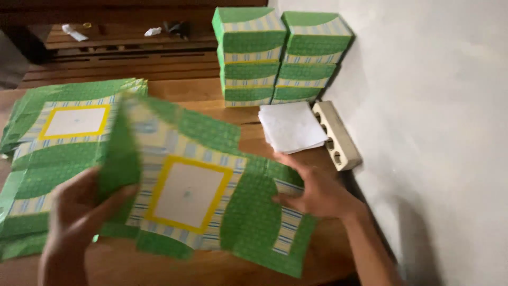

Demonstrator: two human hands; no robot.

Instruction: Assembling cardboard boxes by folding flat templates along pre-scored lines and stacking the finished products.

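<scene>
White wall (439, 132) and wooden table (185, 90) bearing stacked green boxes (280, 58), a flat pile (58, 153), white papers (291, 127), a power strip (337, 135). Left hand (79, 217) and right hand (317, 193) grasp an unfolded green box blank (201, 190), apparently raised, blurred.

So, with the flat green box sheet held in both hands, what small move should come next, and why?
Probably fold the left flap further inward. The left hand already bends that side of the green box sheet upward, while the right hand steadies the other end. Finished boxes stand stacked by the wall.
</scene>
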